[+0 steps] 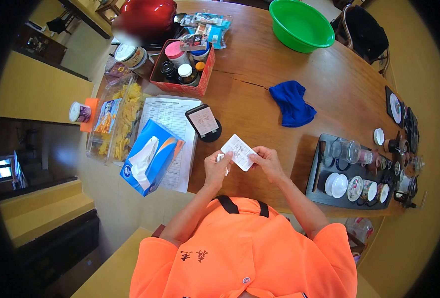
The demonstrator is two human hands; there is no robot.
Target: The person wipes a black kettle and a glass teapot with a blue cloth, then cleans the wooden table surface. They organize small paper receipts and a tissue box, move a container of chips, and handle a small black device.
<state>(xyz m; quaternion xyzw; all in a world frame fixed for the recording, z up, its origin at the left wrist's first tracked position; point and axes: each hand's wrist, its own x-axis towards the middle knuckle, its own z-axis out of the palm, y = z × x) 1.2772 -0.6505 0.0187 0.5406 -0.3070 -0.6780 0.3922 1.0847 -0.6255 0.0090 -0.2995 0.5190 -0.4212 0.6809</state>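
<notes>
A white card (pixel 240 152) held up

It is between the left hand (pixel 215 168) and right hand (pixel 268 163), over the tabletop (pixel 250 109). The left holds a scrap (pixel 226 168); the right pinches the card, which has dark writing.

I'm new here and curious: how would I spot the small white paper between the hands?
Find the wooden table, then its edge nearest the person in orange. There the flat, squarish paper is between the left hand and right hand. Unlike the pinkish slip on the black stand, it's white and handheld.
</notes>
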